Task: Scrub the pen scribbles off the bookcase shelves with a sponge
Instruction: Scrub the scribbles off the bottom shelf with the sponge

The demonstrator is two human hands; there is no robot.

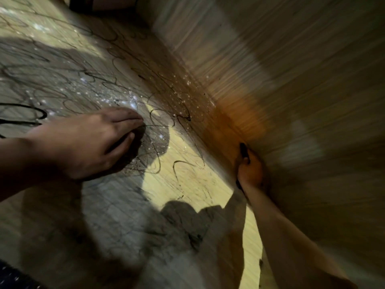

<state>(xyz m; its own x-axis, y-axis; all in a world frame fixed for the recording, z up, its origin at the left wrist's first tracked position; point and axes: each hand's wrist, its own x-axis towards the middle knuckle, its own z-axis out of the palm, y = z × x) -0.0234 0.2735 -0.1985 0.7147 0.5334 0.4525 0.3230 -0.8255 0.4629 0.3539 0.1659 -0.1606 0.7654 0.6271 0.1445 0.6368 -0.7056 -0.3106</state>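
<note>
**Scribbled shelf, wet and half in shadow**

From the head camera, the pale wood shelf runs off to the upper left, covered in looping dark pen scribbles and dotted with glinting droplets. The left hand lies palm-down with fingers curled over a dark sponge, pressing it onto the scribbles. The right hand grips a small dark object at the corner where the shelf meets the upright wood panel; what it is I cannot tell. Broad shadows cross the near boards
</note>
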